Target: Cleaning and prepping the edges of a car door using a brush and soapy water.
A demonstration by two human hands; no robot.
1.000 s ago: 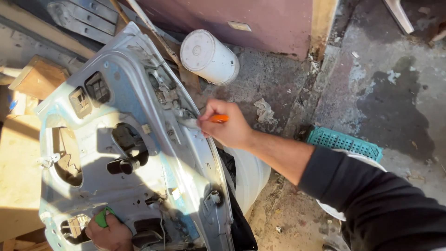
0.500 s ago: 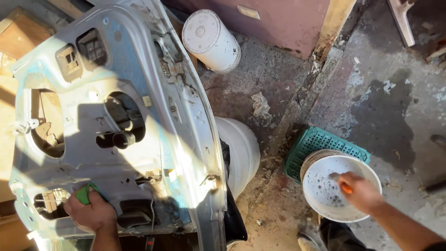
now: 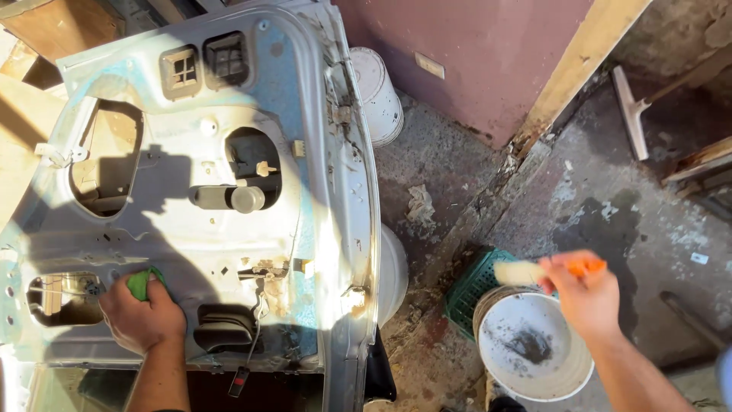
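Sunlit stained concrete floor (image 3: 610, 214), maroon wall (image 3: 488, 53)

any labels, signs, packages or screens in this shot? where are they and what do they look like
Small plate or label: on the maroon wall, upper middle; a pale cream rectangle, tilted; any marking is too small to tell.
Scrap on the floor: far right, on the stained concrete; small and white, possibly a tag or sticker.
No packages or screens show.

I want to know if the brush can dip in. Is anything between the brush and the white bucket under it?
Nothing visible. The right hand holds the brush above the open white bucket, near its rim, with no lid on it. The green crate sits beside the bucket, not in between.
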